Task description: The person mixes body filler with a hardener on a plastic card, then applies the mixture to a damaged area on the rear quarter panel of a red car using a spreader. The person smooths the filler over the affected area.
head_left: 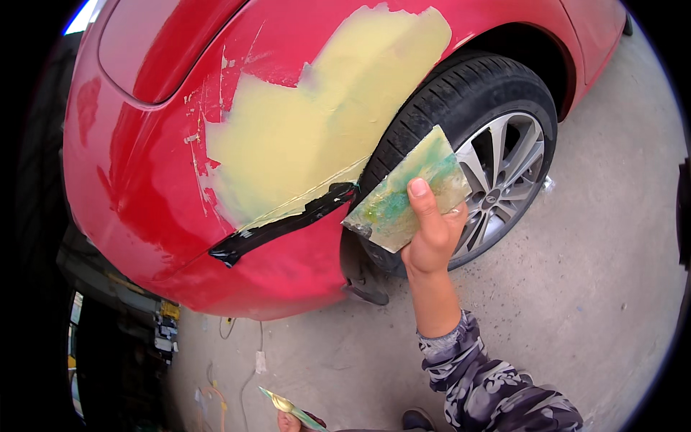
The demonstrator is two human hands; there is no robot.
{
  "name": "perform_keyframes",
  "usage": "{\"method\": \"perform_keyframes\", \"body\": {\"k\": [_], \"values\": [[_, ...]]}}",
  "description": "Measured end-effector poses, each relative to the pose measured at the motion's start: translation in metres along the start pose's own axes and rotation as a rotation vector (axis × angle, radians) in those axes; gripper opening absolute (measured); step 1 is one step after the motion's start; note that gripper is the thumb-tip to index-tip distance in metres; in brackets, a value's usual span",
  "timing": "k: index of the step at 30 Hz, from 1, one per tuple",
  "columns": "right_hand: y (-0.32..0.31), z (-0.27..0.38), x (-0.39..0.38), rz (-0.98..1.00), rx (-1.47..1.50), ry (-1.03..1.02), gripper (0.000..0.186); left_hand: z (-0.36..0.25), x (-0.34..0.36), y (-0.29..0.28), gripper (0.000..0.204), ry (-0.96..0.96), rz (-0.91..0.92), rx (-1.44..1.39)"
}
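Observation:
My right hand (434,237) grips a flat, rectangular putty spreader (395,209) smeared with yellow and green, the thumb pressed on its face and the other fingers mostly behind it. It is held in front of the tire (407,140), just right of a red car's rear panel (295,270). A broad patch of pale yellow body filler (288,144) covers that panel beside the wheel arch. Black masking tape (288,227) runs along the patch's lower edge. At the bottom edge, my left hand (288,423), partly cut off, holds a thin greenish board (306,419) carrying a yellow dab of filler (281,404).
The silver alloy wheel (497,187) stands right of the spreader. Scratches and chipped paint (198,137) mark the bodywork left of the patch. Cables (248,381) lie on the grey concrete floor (576,288) at lower left. My shoe (417,420) shows at the bottom.

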State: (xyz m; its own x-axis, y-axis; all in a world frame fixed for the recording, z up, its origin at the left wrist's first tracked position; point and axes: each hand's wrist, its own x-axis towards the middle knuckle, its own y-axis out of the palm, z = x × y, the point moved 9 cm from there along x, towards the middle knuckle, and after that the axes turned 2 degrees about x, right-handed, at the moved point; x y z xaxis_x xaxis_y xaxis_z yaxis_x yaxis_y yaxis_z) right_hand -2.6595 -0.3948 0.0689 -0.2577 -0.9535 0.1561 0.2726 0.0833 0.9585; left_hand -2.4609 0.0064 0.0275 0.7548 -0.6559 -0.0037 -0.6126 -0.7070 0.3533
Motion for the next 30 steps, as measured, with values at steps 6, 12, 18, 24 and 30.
{"method": "perform_keyframes", "body": {"k": [6,12,18,24,30], "values": [[-0.008,-0.022,-0.021,-0.158,0.274,0.189,0.032,0.001,0.0,0.003,0.026,-0.004,0.012,-0.025],[0.006,-0.049,-0.041,-0.108,0.318,0.283,0.033,0.002,0.002,0.002,0.028,0.011,-0.005,-0.002],[0.006,-0.062,-0.04,-0.143,0.362,0.249,0.031,0.003,0.001,0.001,0.029,-0.005,0.075,-0.063],[0.009,-0.065,-0.044,-0.205,0.439,0.235,0.031,0.003,0.001,-0.002,0.03,-0.009,0.114,-0.066],[0.013,-0.058,-0.042,-0.312,0.363,0.166,0.026,0.006,0.002,-0.009,0.031,-0.021,0.067,-0.041]]}}
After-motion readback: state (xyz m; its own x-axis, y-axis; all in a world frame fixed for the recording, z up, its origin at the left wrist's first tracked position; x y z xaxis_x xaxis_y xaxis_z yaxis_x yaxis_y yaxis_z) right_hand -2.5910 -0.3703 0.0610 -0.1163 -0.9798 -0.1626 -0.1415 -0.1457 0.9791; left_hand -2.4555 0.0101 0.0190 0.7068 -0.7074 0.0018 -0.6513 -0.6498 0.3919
